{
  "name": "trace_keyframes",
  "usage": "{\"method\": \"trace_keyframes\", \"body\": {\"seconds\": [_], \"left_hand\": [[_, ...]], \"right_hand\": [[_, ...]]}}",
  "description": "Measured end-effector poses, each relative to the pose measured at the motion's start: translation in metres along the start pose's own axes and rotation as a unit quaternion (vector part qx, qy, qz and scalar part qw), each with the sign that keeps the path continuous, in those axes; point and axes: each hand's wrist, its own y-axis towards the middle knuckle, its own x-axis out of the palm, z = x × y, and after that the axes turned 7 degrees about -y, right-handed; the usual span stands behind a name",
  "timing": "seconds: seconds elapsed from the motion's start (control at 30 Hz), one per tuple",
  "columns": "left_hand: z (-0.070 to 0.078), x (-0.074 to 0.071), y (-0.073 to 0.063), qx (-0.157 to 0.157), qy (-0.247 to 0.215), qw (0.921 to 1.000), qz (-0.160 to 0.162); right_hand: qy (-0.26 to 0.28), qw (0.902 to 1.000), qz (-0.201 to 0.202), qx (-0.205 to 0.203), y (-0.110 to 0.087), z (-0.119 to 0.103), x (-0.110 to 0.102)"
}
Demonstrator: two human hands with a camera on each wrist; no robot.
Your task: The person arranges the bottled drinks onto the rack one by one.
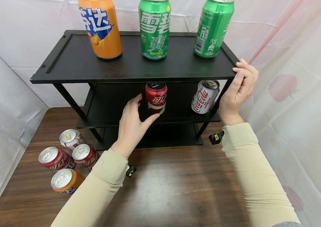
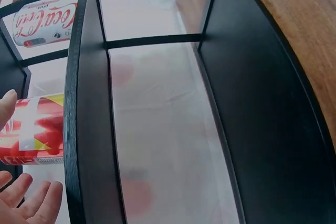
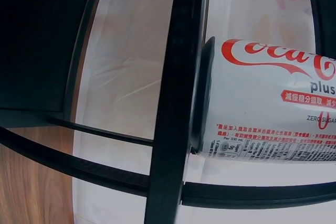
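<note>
Flanking the red can (image 1: 156,98) near shelf edge (image 1: 183,121) — left hand (image 1: 132,126), room rightward.

A black three-tier shelf (image 1: 61,64) stands on a wood-grain table (image 1: 177,186), topped by an orange Fanta can (image 1: 103,34) and two green Sprite cans (image 1: 155,34) (image 1: 213,31). Its middle tier holds a red Coca-Cola can (image 1: 156,97) and a silver Coca-Cola Plus can (image 1: 204,97). Four more cans (image 1: 61,160) cluster upright on the table, left of the shelf.
</note>
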Motion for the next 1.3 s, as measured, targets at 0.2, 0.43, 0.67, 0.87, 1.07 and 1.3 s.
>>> {"method": "trace_keyframes", "body": {"seconds": [0.2,0.43,0.67,0.87,1.07,1.3], "left_hand": [[-0.004,-0.004,-0.008,0.025,0.018,0.9994,0.014],[-0.007,-0.012,-0.018,0.046,0.038,0.998,0.022],[-0.01,-0.017,-0.026,0.026,0.031,0.9991,0.015],[-0.012,-0.018,-0.03,0.028,0.032,0.999,0.013],[-0.013,-0.02,-0.038,0.037,0.012,0.999,0.021],[-0.013,-0.025,-0.053,0.046,0.009,0.9983,0.035]], "right_hand": [[-0.004,1.0,-0.002,-0.001,0.0,-0.003,0.0],[-0.002,1.0,-0.001,0.002,-0.001,0.002,0.0],[-0.001,1.0,-0.001,0.0,0.0,0.002,0.0],[-0.006,1.0,-0.004,0.003,0.0,-0.003,-0.001],[-0.004,0.9999,-0.008,0.006,0.001,-0.002,-0.002],[-0.01,0.9999,-0.007,0.004,0.0,0.008,-0.001]]}}
